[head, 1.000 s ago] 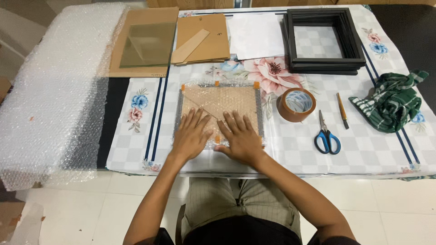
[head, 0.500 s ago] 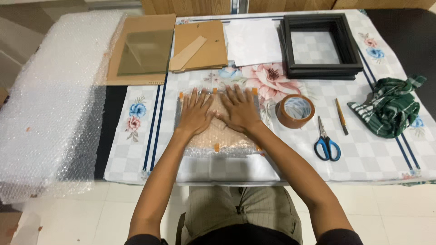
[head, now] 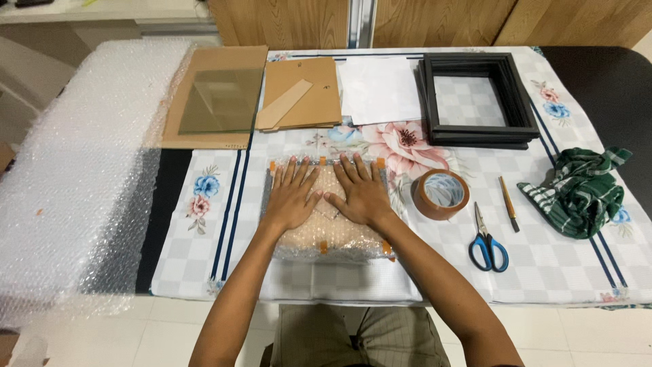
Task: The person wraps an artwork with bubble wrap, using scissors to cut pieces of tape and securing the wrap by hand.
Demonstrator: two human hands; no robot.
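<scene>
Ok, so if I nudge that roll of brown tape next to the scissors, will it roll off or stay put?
The tape roll lies flat on its side on the tablecloth, so it would probably slide, not roll. It looks rigid and fairly light. Stood on edge it could well roll toward the scissors.

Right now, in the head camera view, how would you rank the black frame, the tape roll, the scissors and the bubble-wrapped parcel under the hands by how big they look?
1. Black frame and bubble-wrapped parcel: alike in looks, and the parcel lies nearer, so unranked.
2. Scissors and tape roll: close; the scissors are longer, the roll is wider.

Both hands, left hand and right hand, lie flat on the parcel.
</scene>
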